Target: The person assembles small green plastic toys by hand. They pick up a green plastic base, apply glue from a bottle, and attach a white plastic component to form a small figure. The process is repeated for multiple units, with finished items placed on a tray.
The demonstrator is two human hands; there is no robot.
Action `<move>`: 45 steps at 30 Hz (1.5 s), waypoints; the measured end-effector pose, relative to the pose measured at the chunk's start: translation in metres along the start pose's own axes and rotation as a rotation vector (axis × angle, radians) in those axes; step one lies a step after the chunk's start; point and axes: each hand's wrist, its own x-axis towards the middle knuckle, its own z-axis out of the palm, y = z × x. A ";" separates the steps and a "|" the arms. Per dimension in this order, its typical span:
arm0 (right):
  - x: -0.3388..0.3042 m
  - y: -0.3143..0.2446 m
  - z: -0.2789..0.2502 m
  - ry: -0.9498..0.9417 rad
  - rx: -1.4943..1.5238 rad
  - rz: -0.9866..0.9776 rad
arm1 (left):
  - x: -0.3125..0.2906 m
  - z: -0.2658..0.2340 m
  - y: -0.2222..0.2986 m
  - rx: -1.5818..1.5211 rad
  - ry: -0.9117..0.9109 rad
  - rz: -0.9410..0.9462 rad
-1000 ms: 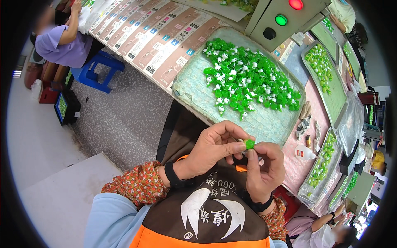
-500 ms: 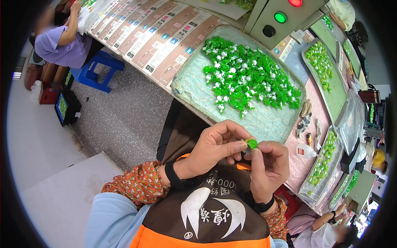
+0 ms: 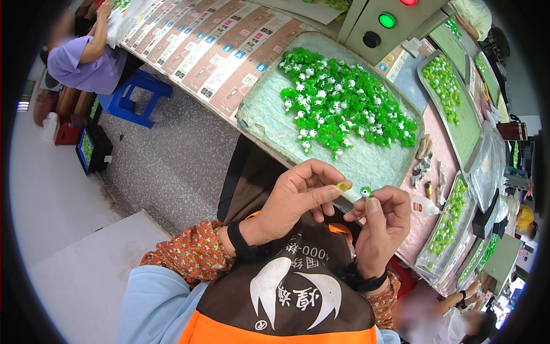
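Observation:
Between thumb and forefinger, my left hand [image 3: 298, 198] pinches a small yellowish, translucent, cup-like piece [image 3: 344, 186]. My right hand [image 3: 381, 226] grips a small green piece with white eyes [image 3: 365, 192] by its fingertips. The two pieces are a little apart, held above my apron at the near edge of a tray. That shallow tray [image 3: 366, 172], lined in pale blue-green, bears a heap of many similar green and white pieces [image 3: 338, 97].
A box with red, green and black round buttons [image 3: 388, 20] stands behind the tray. To the right lie a white glue bottle [image 3: 423, 206] and a narrow tray of yellow-green pieces [image 3: 447, 226]. A blue stool [image 3: 134, 100] and a person in purple [image 3: 80, 63] are at left.
My hands have moved apart. The green piece has come away from the left fingers with my right hand, and the yellowish piece now shows in my left.

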 end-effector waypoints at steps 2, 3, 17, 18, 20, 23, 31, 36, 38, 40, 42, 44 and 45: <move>0.005 0.001 -0.004 0.014 -0.019 0.013 | 0.000 0.001 0.001 -0.002 0.009 -0.005; 0.007 0.002 -0.006 0.020 -0.028 0.020 | 0.000 0.001 0.001 -0.003 0.014 -0.008; 0.031 0.002 -0.019 0.029 -0.442 0.196 | 0.001 -0.006 -0.001 -0.043 0.026 0.024; 0.034 0.002 -0.018 0.022 -0.576 0.183 | 0.000 -0.005 -0.001 -0.040 0.028 0.024; 0.040 0.014 -0.025 0.013 -0.768 0.061 | 0.000 -0.006 0.000 -0.041 0.027 0.027; 0.047 0.017 -0.028 0.001 -0.963 -0.025 | 0.000 -0.007 0.001 -0.049 0.028 0.036; 0.049 0.010 -0.032 -0.004 -1.068 -0.069 | 0.001 -0.008 0.002 -0.038 0.047 0.030; 0.047 0.009 -0.032 -0.024 -1.127 -0.220 | 0.001 -0.009 0.001 -0.042 0.059 0.022; 0.048 0.009 -0.033 -0.055 -1.172 -0.340 | 0.002 -0.008 0.001 -0.043 0.058 0.022; 0.050 0.013 -0.035 -0.099 -1.226 -0.489 | 0.002 -0.008 0.001 -0.042 0.051 0.024; 0.050 0.018 -0.034 -0.114 -1.267 -0.553 | 0.002 -0.009 0.000 -0.040 0.053 0.022; 0.050 0.023 -0.034 -0.116 -1.278 -0.593 | 0.002 -0.009 0.000 -0.041 0.053 0.022; 0.049 0.024 -0.034 -0.109 -1.270 -0.601 | 0.002 -0.009 0.000 -0.043 0.052 0.022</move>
